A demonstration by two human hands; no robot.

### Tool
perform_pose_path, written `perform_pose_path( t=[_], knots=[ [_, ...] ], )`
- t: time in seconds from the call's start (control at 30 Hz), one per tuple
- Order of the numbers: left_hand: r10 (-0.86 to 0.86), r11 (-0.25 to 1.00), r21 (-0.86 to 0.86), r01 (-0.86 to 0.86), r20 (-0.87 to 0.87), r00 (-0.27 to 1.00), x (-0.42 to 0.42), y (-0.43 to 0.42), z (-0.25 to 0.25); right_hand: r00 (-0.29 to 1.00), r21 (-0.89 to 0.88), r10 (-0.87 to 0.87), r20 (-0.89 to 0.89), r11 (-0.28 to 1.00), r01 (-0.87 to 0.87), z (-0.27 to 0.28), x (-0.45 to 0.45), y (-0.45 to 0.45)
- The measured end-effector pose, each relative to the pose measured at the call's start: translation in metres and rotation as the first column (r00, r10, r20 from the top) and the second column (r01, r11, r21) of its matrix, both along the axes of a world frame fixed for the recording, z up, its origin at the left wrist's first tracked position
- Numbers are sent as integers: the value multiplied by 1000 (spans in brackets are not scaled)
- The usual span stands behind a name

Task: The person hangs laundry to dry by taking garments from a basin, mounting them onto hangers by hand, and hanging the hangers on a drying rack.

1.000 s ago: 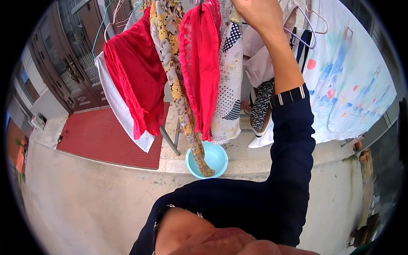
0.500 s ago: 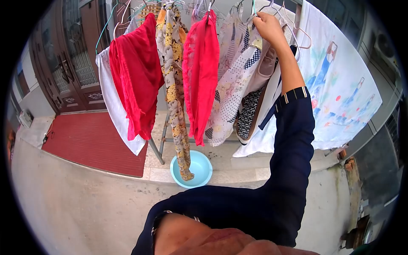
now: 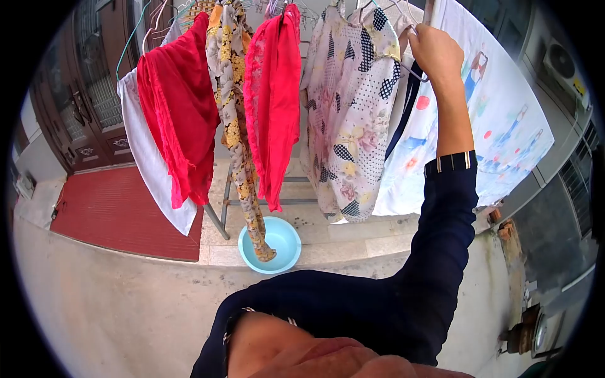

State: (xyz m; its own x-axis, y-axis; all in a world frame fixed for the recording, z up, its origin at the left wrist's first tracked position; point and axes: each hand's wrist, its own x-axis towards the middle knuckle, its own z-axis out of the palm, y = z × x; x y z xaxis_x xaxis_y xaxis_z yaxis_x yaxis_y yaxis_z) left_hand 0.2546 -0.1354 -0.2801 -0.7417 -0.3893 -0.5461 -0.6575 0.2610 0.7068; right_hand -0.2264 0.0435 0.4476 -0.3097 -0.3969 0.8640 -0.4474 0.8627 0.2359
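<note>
My right hand (image 3: 436,53) is raised at the right part of the clothes rack. Its fingers are closed near the top of a beige garment (image 3: 403,25), among hanger hooks; what exactly they pinch is hidden. Just left of it hangs a sleeveless patterned blouse (image 3: 353,126) with flowers and dark dotted patches, spread broadside towards me. A grey hanger end (image 3: 423,78) sticks out below my hand. Behind the hand and forearm hangs a white cloth with blue and red figures (image 3: 504,138). My left hand is out of view.
Further left hang a red lacy garment (image 3: 274,107), a twisted yellow-grey floral cloth (image 3: 233,126), a larger red cloth (image 3: 176,113) and a white cloth (image 3: 148,151). The floral cloth dips into a light-blue basin (image 3: 290,246). A red mat (image 3: 126,214) lies before brown doors (image 3: 79,82).
My right hand has moved right and slightly down, away from the blouse's shoulder. The blouse has swung from edge-on to broadside and covers the dark-patterned garment behind it. The view has shifted slightly right.
</note>
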Motion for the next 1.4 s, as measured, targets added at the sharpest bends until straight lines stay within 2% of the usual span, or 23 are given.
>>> perform_pose_path(
  t=[0.2,0.3,0.4,0.5,0.73,0.77,0.8,0.83,0.9,0.93,0.97,1.0,1.03,1.07,1.13,1.17,1.2,1.23,1.27,1.3,1.33,1.37,1.4],
  knots=[
    [23,1000,4,-23,-3,1000,1,1,-5,991,107,-90,-99,989,100,3,10,-13],
    [35,999,0,-35,-7,999,1,2,-7,979,101,55,-199,994,-35,7,9,-14],
    [49,999,-5,-49,-7,999,3,7,-7,994,-10,24,-108,1000,-25,10,12,-15],
    [63,998,-9,-63,-9,998,7,12,-8,999,-25,-7,-45,1000,6,12,16,-10],
    [104,994,-34,-105,-32,994,14,21,-6,998,-50,-37,-51,998,34,6,15,4],
    [108,993,-43,-110,-38,993,17,21,-7,991,-80,-11,-136,997,0,2,15,5],
    [119,991,-49,-121,-41,992,20,23,-9,938,-82,110,-330,986,-145,-3,10,7],
    [128,990,-60,-131,-44,991,25,23,-10,875,-57,162,-457,976,-211,-9,27,9],
    [149,985,-76,-153,-54,987,36,27,-18,777,-45,387,-497,883,-468,-26,56,9],
    [161,982,-88,-165,-56,985,44,31,-23,681,31,548,-485,789,-613,-42,63,14],
    [179,978,-100,-184,-57,982,53,36,-29,551,-76,775,-310,558,-827,-67,95,8],
    [198,971,-127,-204,-61,978,58,37,-36,437,-202,892,-113,410,-889,-97,123,6],
    [220,963,-145,-226,-55,974,66,43,-42,286,-269,948,139,314,-911,-127,143,11],
    [244,955,-168,-246,-35,969,72,49,-50,76,-209,915,396,170,-963,-155,151,9],
    [295,935,-213,-283,29,955,82,57,-62,-169,-242,573,802,53,-969,-236,165,-17],
    [322,926,-230,-300,60,945,87,62,-68,-243,-309,400,884,108,-945,-295,168,-30],
    [355,908,-259,-329,58,933,91,67,-78,-367,-412,199,909,282,-867,-363,167,-38],
    [270,907,-338,-251,10,963,108,73,-116,-397,-340,-21,918,475,-811,-433,160,-46],
    [207,908,-349,-231,-107,973,122,78,-141,-331,-218,-113,937,551,-805,-510,153,-47],
    [251,910,-335,-244,-23,968,129,86,-138,-203,-119,-75,976,599,-792,-595,147,-36],
    [288,912,-322,-255,59,956,135,91,-131,-186,1,-230,955,630,-777,-668,142,-28],
    [260,926,-300,-229,66,963,146,97,-129,-599,-29,-391,699,821,-570,-725,141,-23],
    [233,938,-278,-205,69,970,161,103,-130,-860,44,-126,494,992,-119,-742,164,-27]
  ],
)
